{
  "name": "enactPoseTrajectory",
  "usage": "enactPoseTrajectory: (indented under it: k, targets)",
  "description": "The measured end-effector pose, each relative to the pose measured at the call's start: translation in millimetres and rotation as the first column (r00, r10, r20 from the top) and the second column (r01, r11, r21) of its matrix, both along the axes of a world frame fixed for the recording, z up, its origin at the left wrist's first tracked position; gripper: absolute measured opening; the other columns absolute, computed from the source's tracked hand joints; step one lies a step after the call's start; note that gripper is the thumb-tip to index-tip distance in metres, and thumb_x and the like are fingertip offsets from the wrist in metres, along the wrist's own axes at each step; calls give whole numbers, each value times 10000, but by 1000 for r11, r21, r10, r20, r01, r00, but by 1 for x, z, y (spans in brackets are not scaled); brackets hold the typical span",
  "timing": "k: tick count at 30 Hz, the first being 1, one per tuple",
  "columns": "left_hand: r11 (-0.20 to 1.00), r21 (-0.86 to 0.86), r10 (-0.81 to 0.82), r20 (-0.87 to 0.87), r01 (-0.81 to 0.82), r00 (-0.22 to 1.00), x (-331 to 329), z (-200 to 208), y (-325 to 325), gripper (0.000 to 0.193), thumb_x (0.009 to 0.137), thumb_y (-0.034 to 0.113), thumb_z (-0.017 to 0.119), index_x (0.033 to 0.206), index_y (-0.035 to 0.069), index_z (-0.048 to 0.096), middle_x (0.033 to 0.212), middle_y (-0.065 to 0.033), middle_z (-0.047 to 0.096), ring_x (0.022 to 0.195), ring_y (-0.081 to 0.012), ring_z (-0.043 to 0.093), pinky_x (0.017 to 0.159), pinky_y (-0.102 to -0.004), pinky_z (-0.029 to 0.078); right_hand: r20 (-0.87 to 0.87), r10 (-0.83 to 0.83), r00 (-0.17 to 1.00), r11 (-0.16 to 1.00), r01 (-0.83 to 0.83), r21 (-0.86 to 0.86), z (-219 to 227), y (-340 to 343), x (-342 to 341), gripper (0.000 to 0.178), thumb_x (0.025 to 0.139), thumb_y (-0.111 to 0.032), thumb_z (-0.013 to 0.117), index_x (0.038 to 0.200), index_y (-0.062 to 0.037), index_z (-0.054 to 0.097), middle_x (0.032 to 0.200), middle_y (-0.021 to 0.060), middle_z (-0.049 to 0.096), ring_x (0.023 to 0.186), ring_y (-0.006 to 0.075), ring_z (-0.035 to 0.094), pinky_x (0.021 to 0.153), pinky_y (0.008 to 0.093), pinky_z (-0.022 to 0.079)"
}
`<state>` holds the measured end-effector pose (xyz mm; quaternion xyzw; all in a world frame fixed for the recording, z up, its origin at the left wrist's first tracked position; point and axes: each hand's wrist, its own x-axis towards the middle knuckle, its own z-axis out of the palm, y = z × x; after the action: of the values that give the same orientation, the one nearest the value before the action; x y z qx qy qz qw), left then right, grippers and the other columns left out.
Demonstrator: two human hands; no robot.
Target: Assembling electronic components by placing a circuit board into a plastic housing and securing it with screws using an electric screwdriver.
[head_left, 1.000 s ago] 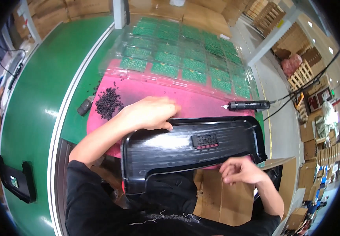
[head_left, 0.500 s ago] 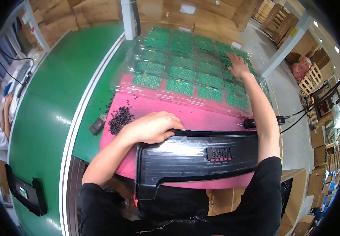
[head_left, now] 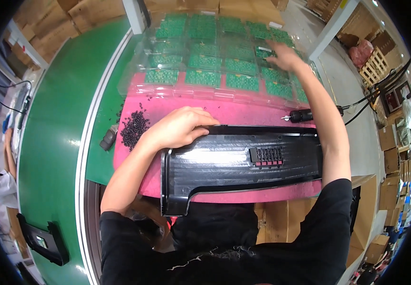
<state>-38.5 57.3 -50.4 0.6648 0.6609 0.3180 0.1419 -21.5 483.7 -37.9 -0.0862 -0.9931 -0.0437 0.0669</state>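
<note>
A long black plastic housing (head_left: 219,168) lies with its ribbed inside up on a pink mat (head_left: 167,105). My left hand (head_left: 182,126) is closed on its far edge, near the left end. Beyond the mat, a clear plastic tray (head_left: 186,90) bears rows of green circuit boards (head_left: 203,63). Over the right part of that tray reaches my right hand (head_left: 285,57), fingers apart and slightly blurred, holding nothing that I can see. Whether the fingertips touch a board, I cannot tell. A black electric screwdriver (head_left: 302,116) lies beside my right forearm.
Small black pieces (head_left: 134,128) are heaped on the mat's left side, beside a dark grey lump (head_left: 108,138). On the green conveyor belt (head_left: 56,142) lies another black housing (head_left: 45,241). A metal post (head_left: 133,16) rises behind. Another person's arm (head_left: 9,152) shows at far left.
The view has shifted, so the housing and mat appear higher. My right hand has bent its wrist and its fingers now point more to the left over the boards. My left hand keeps its grip.
</note>
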Motion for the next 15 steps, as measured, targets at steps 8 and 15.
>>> enactPoseTrajectory:
  k: [8, 15]
  targets:
    - [1000, -8, -9, 80, 9, 997, 1, -2, -4, 328, 796, 26, 645, 1123, -8, 648, 1068, -189, 669, 1024, -356, 618, 908, -418, 488, 93, -67, 993, 998, 65, 25, 11, -36, 12, 619, 836, -218, 681, 1401, -158, 435, 1272, 123, 578, 1265, 312, 461, 1059, 446, 352]
    - [1000, 0, -7, 50, 7, 999, 0, 2, 0, 322, 783, 11, 643, 1104, -20, 651, 1055, -201, 671, 1020, -367, 620, 902, -419, 492, -274, 20, 961, 995, 7, 98, -30, -32, 15, 577, 831, -67, 620, 1369, -151, 431, 1173, 100, 628, 1207, 284, 512, 1045, 467, 360]
